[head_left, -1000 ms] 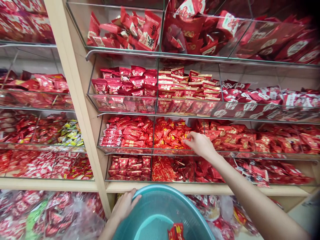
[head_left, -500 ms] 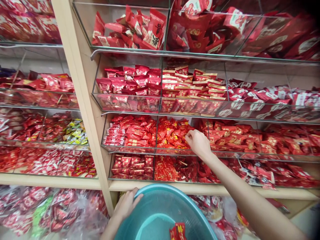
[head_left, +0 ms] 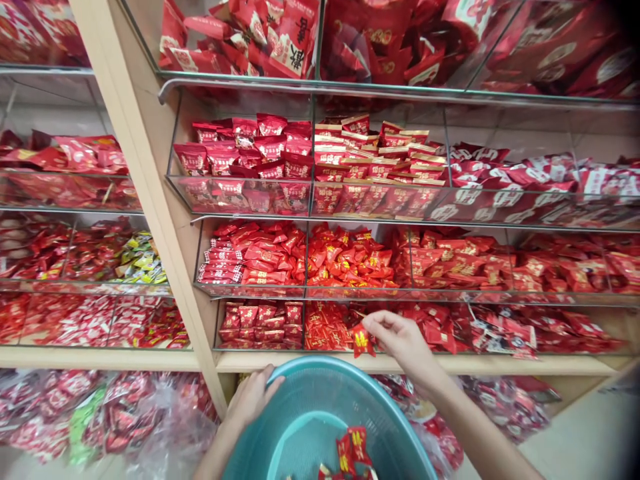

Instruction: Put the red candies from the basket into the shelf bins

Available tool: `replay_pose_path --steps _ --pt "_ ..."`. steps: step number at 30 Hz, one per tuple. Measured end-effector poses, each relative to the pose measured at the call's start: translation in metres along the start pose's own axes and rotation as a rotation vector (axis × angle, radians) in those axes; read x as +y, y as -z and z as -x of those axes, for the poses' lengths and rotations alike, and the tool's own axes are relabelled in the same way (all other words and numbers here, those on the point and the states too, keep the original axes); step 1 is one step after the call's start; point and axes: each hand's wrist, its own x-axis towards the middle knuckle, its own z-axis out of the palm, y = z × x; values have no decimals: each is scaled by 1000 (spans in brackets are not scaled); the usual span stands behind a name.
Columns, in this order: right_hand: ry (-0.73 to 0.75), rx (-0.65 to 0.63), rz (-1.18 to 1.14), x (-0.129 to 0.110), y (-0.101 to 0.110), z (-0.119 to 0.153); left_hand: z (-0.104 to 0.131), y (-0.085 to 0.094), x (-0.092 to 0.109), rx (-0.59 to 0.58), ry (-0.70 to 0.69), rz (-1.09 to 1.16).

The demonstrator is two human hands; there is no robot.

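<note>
My left hand grips the upper left rim of a teal plastic basket, its thumb over the edge. Several red packets with yellow print lie at the bottom of the basket. Pinched between the thumb and fingers of my right hand is one red packet with yellow print, held above the basket's far rim, in front of the lowest shelf. Behind and above it, a shelf compartment holds a pile of red packets with yellow print.
Shelves with clear fronts rise ahead, full of red packets. A pale wooden post stands at the left, with yellow-green packets beyond it. Bulky plastic bags lie beneath the shelves. A wooden ledge runs behind the basket.
My right hand has come down from the middle shelf compartment towards the basket, now with a red packet showing in its fingers. More packets show in the basket. The view has shifted slightly.
</note>
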Motion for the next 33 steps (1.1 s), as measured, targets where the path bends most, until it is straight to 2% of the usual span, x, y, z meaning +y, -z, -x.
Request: replay_pose_path --steps 5,9,13,16,22,25,27,29,33 --pt "-58 -188 81 75 -11 27 2 3 3 -1 22 -34" --pt "-59 -281 518 128 -17 56 1 1 1 13 5 -38" --pt "-35 -318 890 152 -24 78 -1 -2 -1 7 -1 -41" --pt "0 -352 998 165 -27 84 -2 -3 -2 5 12 -47" --pt "-55 -450 1128 191 -31 87 0 2 0 -1 7 -9" --pt "-88 -464 1171 187 -34 86 1 4 2 -13 25 1" --pt "-91 -431 1164 170 -33 80 1 3 2 -16 43 -6" --pt "-44 -358 1078 139 -28 69 0 1 1 -16 50 -13" --pt "172 -200 772 53 -9 33 -2 -3 -3 -2 29 -9"
